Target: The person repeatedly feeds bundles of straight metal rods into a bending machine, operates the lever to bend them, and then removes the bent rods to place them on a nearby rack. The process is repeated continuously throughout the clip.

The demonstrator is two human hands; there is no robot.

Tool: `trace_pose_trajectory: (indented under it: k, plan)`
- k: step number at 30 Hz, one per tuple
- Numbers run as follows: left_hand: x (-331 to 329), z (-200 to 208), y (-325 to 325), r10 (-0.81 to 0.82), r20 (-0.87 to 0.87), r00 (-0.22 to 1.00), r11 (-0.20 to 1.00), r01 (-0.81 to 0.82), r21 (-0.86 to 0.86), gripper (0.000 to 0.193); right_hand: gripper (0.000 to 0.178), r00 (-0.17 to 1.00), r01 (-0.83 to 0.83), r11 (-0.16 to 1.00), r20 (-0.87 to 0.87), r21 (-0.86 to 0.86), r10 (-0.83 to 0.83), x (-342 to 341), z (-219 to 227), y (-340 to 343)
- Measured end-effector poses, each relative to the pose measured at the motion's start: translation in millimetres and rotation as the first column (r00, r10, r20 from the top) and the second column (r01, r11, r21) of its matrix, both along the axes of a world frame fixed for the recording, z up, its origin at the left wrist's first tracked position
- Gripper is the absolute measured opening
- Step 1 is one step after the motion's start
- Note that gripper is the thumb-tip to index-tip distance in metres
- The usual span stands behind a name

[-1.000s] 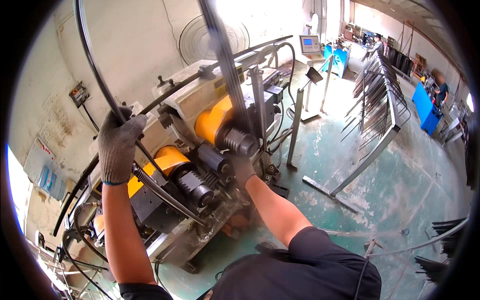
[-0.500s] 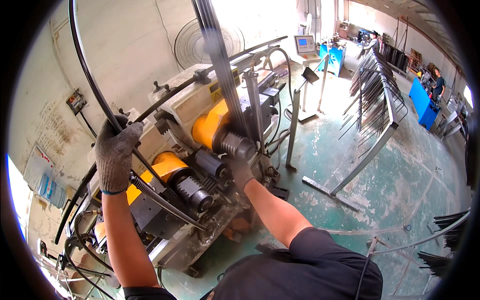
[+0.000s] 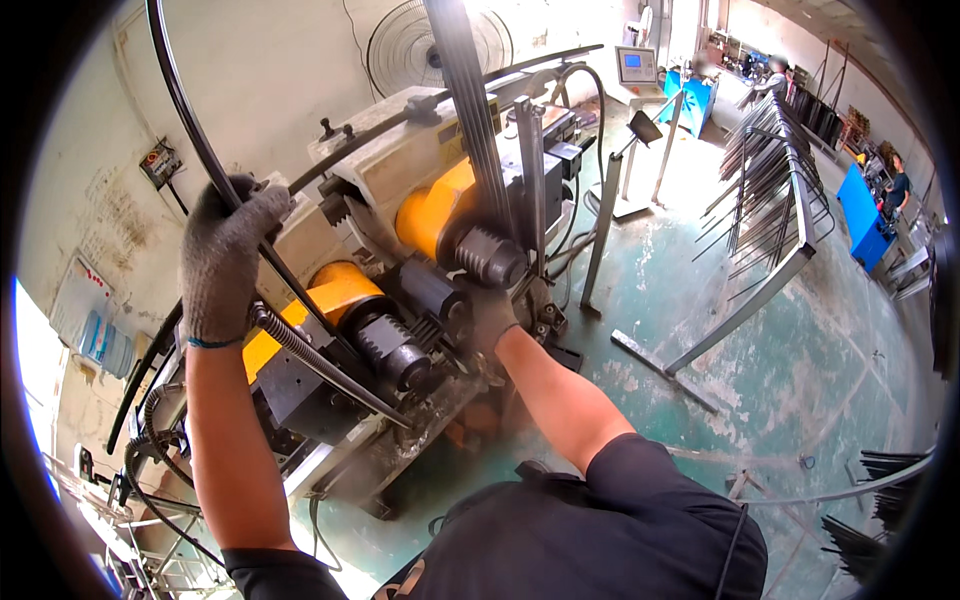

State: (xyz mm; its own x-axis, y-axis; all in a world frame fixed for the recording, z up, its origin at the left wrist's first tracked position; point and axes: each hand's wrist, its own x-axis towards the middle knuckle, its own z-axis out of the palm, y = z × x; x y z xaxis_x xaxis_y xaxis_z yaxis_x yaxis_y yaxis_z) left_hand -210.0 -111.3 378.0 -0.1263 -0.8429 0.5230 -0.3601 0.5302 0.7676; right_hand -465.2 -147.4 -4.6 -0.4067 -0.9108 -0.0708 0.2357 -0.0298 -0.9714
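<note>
My left hand [image 3: 228,255], in a grey knit glove, is closed around a long dark metal tube [image 3: 186,112]. The tube slants from the top edge down toward the machine's near roller head. My right hand [image 3: 490,318], also gloved, reaches in at the middle of the machine, beside a black cylinder [image 3: 437,290]; its fingers are hidden and blurred. The machine has two yellow heads [image 3: 345,287] with ribbed black rollers [image 3: 395,350]. A blurred bundle of long dark bars [image 3: 468,110] slants down behind the far roller [image 3: 490,255].
A ribbed hose [image 3: 300,350] crosses the machine front. Behind stand a round fan [image 3: 435,55] and a control panel [image 3: 636,65]. To the right, a metal rack [image 3: 800,240] holds many thin rods. Two people work in the far background near blue machines [image 3: 862,215].
The view has shifted slightly, so the machine and rack sit a little farther right. Both hands stay in about the same places at the tube and the machine.
</note>
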Motion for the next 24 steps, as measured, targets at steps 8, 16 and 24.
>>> trace_pose_trajectory:
  k: [8,16,24]
  plan:
    - [-0.3,34.5,-9.5,0.0,-0.04,0.999,0.998,-0.002,-0.055,0.049,0.047,0.954,0.106,0.989,0.269,0.102,-0.13,10.1,65.3,25.0]
    - [5.9,13.5,-8.8,0.063,-0.128,0.99,0.998,-0.066,-0.021,0.04,0.043,0.968,0.163,0.983,0.177,0.089,-0.176,12.6,72.7,24.5]
    - [33.2,-4.1,-12.2,-0.128,-0.033,0.991,0.974,0.132,0.183,0.044,0.025,0.962,0.1,0.995,0.255,-0.013,-0.093,-5.7,-19.0,-3.6]
